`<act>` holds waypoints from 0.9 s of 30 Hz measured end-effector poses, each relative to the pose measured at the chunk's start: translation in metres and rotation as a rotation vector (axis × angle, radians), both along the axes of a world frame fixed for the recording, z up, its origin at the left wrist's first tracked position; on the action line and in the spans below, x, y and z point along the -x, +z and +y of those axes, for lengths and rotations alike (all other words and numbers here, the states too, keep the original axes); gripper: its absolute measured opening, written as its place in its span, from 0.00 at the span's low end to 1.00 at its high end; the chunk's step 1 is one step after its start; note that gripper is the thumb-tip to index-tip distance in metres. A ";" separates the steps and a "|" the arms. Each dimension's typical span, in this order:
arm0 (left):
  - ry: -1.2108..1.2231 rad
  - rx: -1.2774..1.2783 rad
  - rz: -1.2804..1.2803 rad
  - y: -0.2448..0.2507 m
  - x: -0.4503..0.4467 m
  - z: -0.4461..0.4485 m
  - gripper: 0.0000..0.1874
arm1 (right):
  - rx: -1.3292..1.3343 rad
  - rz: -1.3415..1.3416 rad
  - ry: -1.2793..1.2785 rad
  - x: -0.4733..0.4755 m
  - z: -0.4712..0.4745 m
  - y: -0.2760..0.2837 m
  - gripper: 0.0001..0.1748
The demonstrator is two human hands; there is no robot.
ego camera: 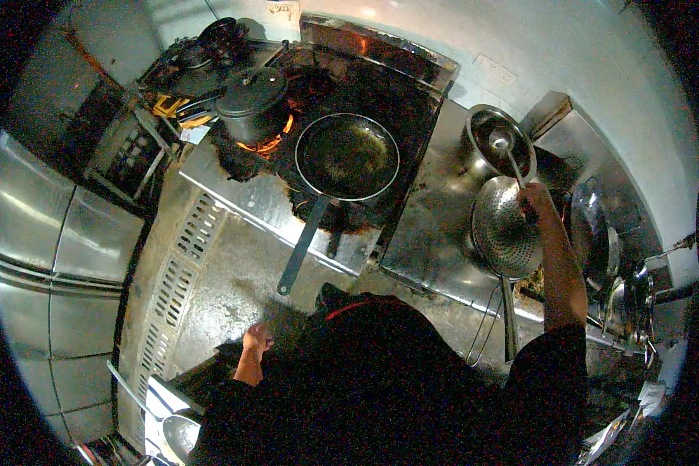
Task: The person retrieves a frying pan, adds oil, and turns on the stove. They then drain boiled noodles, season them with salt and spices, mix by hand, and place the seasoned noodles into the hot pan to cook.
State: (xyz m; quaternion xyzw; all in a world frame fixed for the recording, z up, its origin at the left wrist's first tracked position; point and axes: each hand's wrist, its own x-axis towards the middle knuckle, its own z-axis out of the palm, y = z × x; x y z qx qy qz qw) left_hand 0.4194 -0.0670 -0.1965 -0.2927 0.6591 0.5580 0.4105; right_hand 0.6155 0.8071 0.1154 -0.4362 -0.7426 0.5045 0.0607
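Observation:
My right hand (536, 201) grips the handle of a metal ladle (515, 166), whose bowl is down inside a deep stainless steel pot (473, 145). Just below my wrist, a perforated metal strainer (504, 233) with a long handle rests on the steel counter, beside the pot. Close to my body at the left, my left hand (258, 339) is curled, with nothing visible in it. A frying pan (348, 156) sits on the blackened stove (413, 99), its flat handle pointing towards me. It has a dark, shiny inside.
A lidded dark pot (253, 105) stands over a lit burner (268, 143) left of the pan. Metal pans and lids (588, 227) crowd the far right counter. A steel cabinet (29, 215) is at left, with floor drain grates (177, 282) beside it. Yellow-handled items (169, 108) lie by the stove.

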 end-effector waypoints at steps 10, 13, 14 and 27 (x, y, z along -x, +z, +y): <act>-0.055 0.194 -0.110 -0.055 -0.018 -0.054 0.14 | 0.362 0.570 -0.139 -0.019 -0.080 0.030 0.14; -0.132 0.086 -0.032 -0.037 -0.001 -0.034 0.14 | 0.092 0.306 -0.107 -0.017 -0.098 0.053 0.10; -0.200 0.083 0.043 -0.031 0.003 -0.029 0.14 | 0.187 0.397 -0.157 -0.017 -0.109 0.064 0.09; 0.043 -0.266 -0.155 -0.069 0.071 0.030 0.13 | 0.684 0.514 -0.079 0.005 -0.249 0.125 0.12</act>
